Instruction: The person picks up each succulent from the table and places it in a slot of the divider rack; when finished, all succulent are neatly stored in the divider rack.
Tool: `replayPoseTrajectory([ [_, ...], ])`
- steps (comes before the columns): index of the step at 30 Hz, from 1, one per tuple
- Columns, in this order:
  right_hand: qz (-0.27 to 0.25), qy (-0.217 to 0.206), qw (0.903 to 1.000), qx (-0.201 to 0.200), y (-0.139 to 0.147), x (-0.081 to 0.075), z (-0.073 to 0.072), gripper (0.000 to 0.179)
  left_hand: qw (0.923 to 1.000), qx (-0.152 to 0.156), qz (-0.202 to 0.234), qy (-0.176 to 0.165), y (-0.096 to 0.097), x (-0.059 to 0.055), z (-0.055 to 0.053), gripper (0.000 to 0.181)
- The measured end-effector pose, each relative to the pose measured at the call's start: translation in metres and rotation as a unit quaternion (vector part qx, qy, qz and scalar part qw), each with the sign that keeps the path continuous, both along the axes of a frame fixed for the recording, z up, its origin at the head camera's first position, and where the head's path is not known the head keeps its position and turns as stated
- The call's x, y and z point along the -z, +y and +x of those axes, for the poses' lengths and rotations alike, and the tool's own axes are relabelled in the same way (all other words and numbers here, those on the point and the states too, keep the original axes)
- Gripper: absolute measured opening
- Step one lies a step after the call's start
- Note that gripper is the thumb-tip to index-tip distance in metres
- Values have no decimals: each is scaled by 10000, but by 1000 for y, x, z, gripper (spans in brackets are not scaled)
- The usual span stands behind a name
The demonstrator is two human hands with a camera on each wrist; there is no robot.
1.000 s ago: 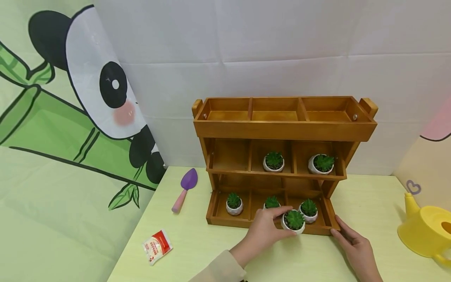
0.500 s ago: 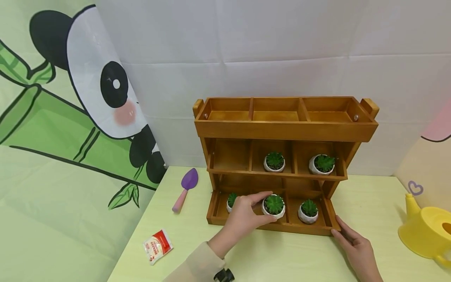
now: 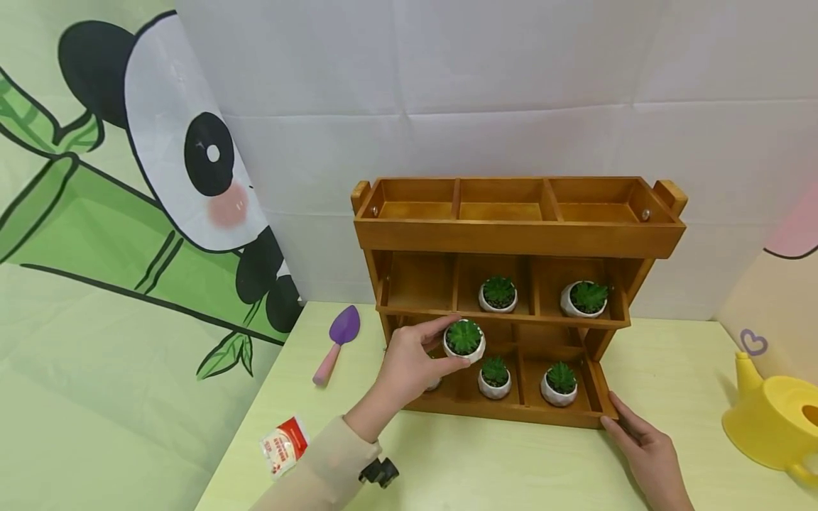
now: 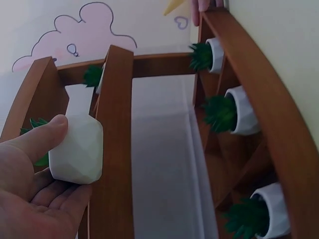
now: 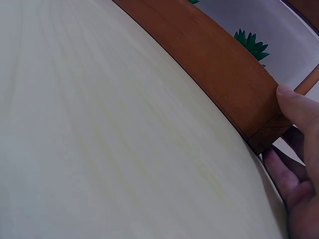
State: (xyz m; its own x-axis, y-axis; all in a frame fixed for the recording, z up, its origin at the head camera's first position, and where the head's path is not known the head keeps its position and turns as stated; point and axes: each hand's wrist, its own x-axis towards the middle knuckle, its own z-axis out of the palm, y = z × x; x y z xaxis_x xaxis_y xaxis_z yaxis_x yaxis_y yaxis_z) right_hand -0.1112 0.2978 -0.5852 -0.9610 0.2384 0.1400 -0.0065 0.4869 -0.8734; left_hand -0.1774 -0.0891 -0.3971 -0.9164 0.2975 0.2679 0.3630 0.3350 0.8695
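In the head view my left hand (image 3: 409, 362) grips a small potted succulent (image 3: 464, 339) by its white faceted pot, in front of the brown wooden shelf (image 3: 517, 238). Thumb and fingers clasp that pot (image 4: 77, 154) in the left wrist view, close to the middle tier's front board (image 4: 115, 149). My right hand (image 3: 648, 454) pinches the shelf's lower right front corner, its thumb (image 5: 294, 102) on the wood. On the bottom tier sit a middle succulent (image 3: 494, 376) and a right one (image 3: 559, 383); my left hand mostly hides a third (image 3: 434, 385).
Two more succulents stand on the middle tier, one in its centre (image 3: 498, 294) and one at right (image 3: 584, 297). A purple toy trowel (image 3: 344, 326) and a red-white packet (image 3: 284, 446) lie to the left. A yellow watering can (image 3: 770, 419) stands at right.
My left hand has carried the potted succulent leftward and up, from before the bottom tier's right side to the height of the middle tier's lower edge. My right hand stays at the corner.
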Motion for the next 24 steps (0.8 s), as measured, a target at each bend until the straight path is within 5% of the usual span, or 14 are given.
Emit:
replayPoseTrajectory([
  [16,-2,-21,10000,-20,1,0,0,54,9972,-567,459,138,-30,-36,-43,59],
  [24,7,-27,10000,5,0,-1,1,54,9952,-904,333,147,-36,-36,-67,61],
])
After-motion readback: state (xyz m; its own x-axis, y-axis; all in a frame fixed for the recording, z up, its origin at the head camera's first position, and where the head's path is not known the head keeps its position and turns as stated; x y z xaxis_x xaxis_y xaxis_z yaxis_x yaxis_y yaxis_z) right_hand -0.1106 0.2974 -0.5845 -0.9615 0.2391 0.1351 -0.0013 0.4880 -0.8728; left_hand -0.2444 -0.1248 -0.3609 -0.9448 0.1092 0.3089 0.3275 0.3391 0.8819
